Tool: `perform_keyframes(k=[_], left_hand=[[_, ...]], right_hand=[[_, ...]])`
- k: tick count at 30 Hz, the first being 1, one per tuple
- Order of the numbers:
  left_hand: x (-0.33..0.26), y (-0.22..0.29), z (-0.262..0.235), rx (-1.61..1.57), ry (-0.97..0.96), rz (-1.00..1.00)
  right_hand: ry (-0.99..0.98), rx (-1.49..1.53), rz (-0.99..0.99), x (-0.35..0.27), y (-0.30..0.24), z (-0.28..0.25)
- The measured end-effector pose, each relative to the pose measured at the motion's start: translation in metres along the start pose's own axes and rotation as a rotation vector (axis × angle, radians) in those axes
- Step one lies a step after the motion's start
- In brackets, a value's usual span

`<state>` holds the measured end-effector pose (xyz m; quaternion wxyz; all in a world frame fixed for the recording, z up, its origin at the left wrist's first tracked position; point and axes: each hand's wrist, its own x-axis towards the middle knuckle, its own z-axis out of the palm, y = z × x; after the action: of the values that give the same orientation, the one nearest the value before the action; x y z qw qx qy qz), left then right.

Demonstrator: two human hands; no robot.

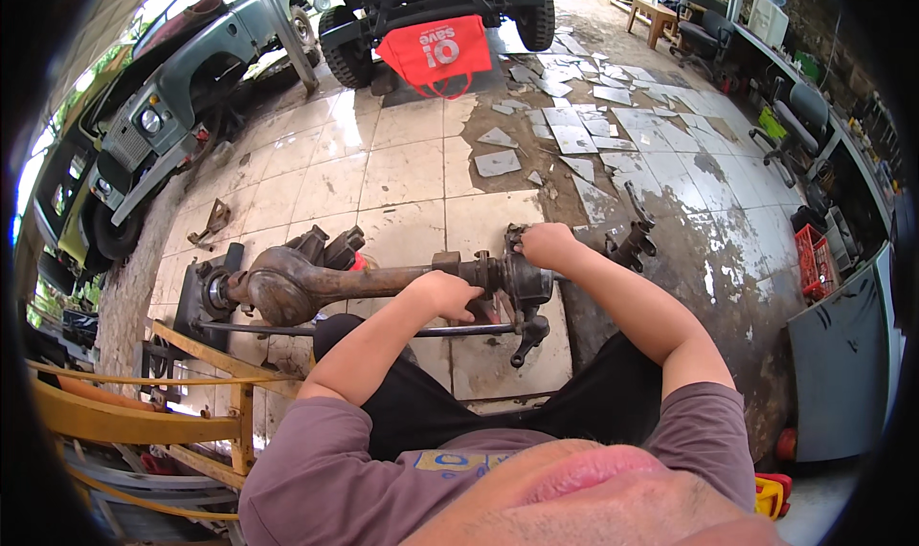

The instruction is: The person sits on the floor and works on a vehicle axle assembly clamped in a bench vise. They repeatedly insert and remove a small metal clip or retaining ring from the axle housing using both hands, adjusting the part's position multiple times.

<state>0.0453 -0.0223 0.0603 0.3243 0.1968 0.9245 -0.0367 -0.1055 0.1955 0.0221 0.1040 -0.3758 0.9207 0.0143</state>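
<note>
On the tiles, a rusty axle: left hand loosely open against it. Right hand curls at the hub, grip unclear.

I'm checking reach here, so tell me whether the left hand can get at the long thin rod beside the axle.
Probably yes: the left hand is at the rusty axle, close to the long thin rod, and nothing visible stands between hand and rod.

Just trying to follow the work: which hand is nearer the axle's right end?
The right hand, at the dark housing there; the left hand sits farther left, by the axle tube.
</note>
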Motion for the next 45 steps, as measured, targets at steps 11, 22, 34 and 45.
perform_keyframes(k=[11,22,34,45], left_hand=[[0.0,-0.002,0.003,-0.039,0.019,0.005],[-0.003,0.0,-0.001,-0.033,0.012,0.002],[0.0,0.001,-0.001,-0.035,-0.01,0.004],[0.005,-0.001,0.0,-0.009,0.016,0.021]], right_hand=[[-0.032,-0.036,0.04,-0.004,-0.006,-0.007],[-0.047,-0.013,0.045,-0.008,-0.005,-0.008],[-0.057,-0.053,-0.032,-0.01,-0.008,-0.013],[-0.015,-0.019,-0.002,0.001,0.007,0.0]])
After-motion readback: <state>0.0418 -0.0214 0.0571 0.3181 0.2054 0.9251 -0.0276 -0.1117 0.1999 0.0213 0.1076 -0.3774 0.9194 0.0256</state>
